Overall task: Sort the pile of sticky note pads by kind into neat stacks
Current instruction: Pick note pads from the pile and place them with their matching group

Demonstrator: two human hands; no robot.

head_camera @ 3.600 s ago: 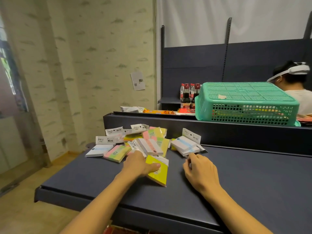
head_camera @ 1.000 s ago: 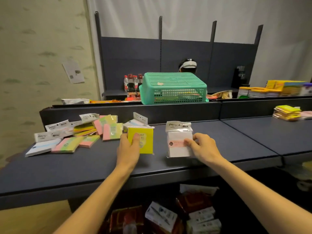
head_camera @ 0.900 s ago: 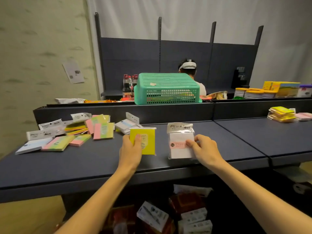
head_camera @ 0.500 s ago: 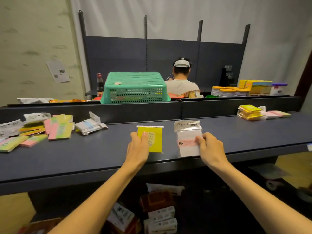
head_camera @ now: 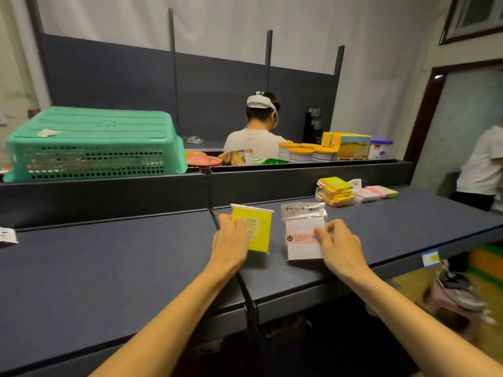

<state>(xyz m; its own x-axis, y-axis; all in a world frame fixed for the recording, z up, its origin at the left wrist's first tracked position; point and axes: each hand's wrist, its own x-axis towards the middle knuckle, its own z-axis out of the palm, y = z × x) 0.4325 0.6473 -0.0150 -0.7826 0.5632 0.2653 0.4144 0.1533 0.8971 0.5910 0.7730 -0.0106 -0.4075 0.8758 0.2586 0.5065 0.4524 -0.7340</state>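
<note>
My left hand (head_camera: 231,240) grips a yellow sticky note pad (head_camera: 257,229) in clear wrap, held upright above the dark shelf (head_camera: 109,268). My right hand (head_camera: 340,246) pinches a white sticky note pad (head_camera: 302,232) with a pink label and a printed header, also upright. Farther right on the shelf stands a stack of yellow pads (head_camera: 336,190), with a low row of white and pink pads (head_camera: 373,193) beside it. The unsorted pile is out of view, except one white pack (head_camera: 6,235) at the left edge.
A green plastic basket (head_camera: 92,142) sits upside down on the ledge behind the shelf. A person with a head camera (head_camera: 258,126) sits beyond it near tins and boxes (head_camera: 326,149). Another person (head_camera: 484,164) stands at the far right.
My view and both hands have moved right along the shelf, each still holding its pad. The pile has slid out of view on the left and the sorted stacks are nearer.
</note>
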